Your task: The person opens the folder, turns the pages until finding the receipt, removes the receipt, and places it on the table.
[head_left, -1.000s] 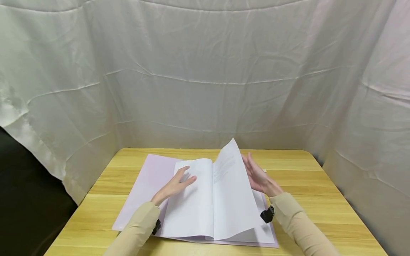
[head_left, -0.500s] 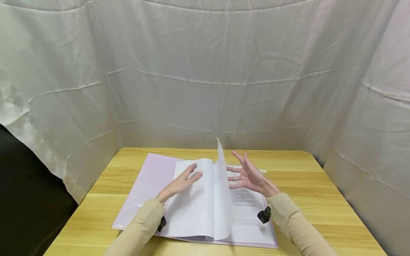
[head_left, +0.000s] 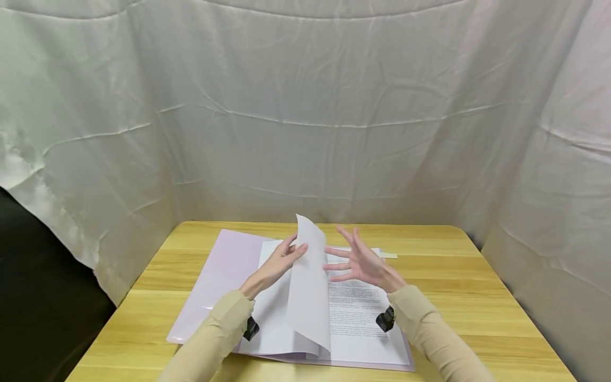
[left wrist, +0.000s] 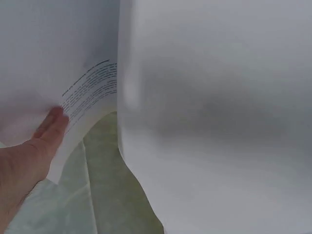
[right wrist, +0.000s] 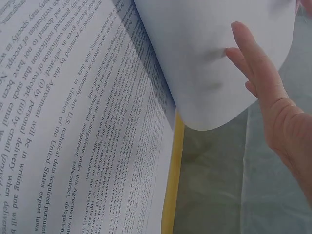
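Observation:
In the head view, a stack of white printed sheets lies open inside a pale lilac folder. One page stands up at the fold, curling leftward with its blank side toward me. My left hand is at the page's left edge, with the thumb overlapping the sheet. In the left wrist view, its straight fingers touch the printed side. My right hand is held with fingers spread over the right-hand text, just right of the page. Its fingers lie close to the blank side; contact is unclear.
The folder lies on a wooden table. A small pale strip sticks out past the stack's upper right corner. Grey curtains hang behind and on both sides, with a black area at lower left.
The page has swung from right to left past upright, uncovering the printed sheet beneath. My right hand has moved left and spread its fingers. My left hand has shifted right to the page.

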### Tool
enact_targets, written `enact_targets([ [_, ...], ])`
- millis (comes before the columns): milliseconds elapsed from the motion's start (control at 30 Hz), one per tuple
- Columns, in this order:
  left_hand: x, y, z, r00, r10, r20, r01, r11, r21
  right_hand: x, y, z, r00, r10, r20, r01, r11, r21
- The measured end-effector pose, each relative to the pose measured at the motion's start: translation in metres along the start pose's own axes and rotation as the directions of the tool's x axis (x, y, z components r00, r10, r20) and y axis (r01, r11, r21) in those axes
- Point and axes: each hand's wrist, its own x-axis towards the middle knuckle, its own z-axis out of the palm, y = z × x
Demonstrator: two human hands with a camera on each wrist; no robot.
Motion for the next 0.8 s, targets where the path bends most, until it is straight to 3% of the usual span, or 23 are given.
enact_targets([
  [133, 0.001, 0.005, 0.002, 0.999, -0.003, -0.052, 0.003, 1.0, -0.014, -0.001, 0.001, 0.001, 1.0, 0.003, -0.015, -0.003, 1.0, -0.021],
  [400, 0.0, 0.015, 0.003, 0.988, 0.061, -0.142, -0.057, 0.998, 0.032, -0.008, -0.001, 0.004, 1.0, -0.012, -0.004, 0.012, 0.997, -0.073],
  [800, -0.014, 0.007, -0.016, 0.973, -0.027, -0.229, 0.031, 0.999, 0.015, -0.028, 0.002, -0.006, 0.999, -0.006, -0.045, -0.004, 0.975, -0.22],
])
